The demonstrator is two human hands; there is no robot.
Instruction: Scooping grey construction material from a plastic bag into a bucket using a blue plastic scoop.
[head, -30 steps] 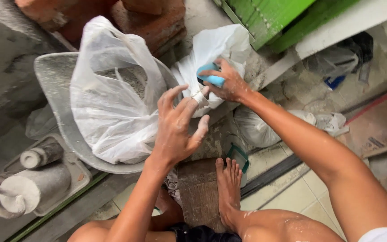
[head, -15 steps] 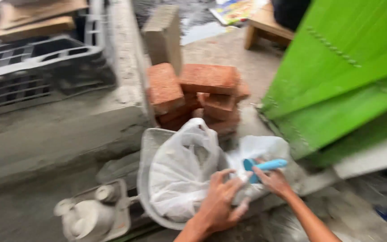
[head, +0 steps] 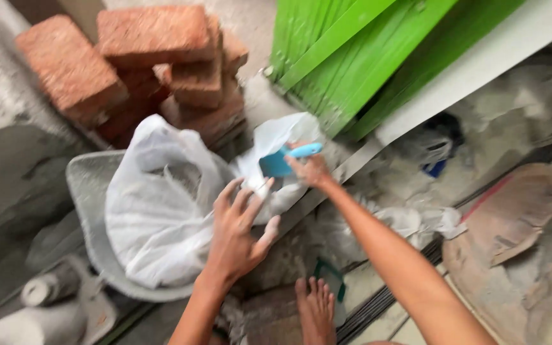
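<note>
My right hand (head: 311, 171) grips a light blue scoop (head: 282, 161) by its handle, held over the mouth of a small white plastic bag (head: 275, 140). My left hand (head: 237, 233) is spread open, its fingertips touching that bag's edge. To the left, a larger white plastic bag (head: 154, 204) sits inside a grey basin (head: 87, 191). My bare foot (head: 317, 313) is at the bottom of the view.
Red bricks (head: 142, 64) are stacked behind the basin. A green wooden panel (head: 365, 57) leans at the upper right above a white ledge. Dusty grey containers (head: 39, 306) lie at the lower left. Crumpled bags and cement-dusted paper (head: 512, 217) lie to the right.
The camera swung up toward the bricks and back down. The scoop stays in my right hand at the small bag, and my left hand stays spread at the bag's edge.
</note>
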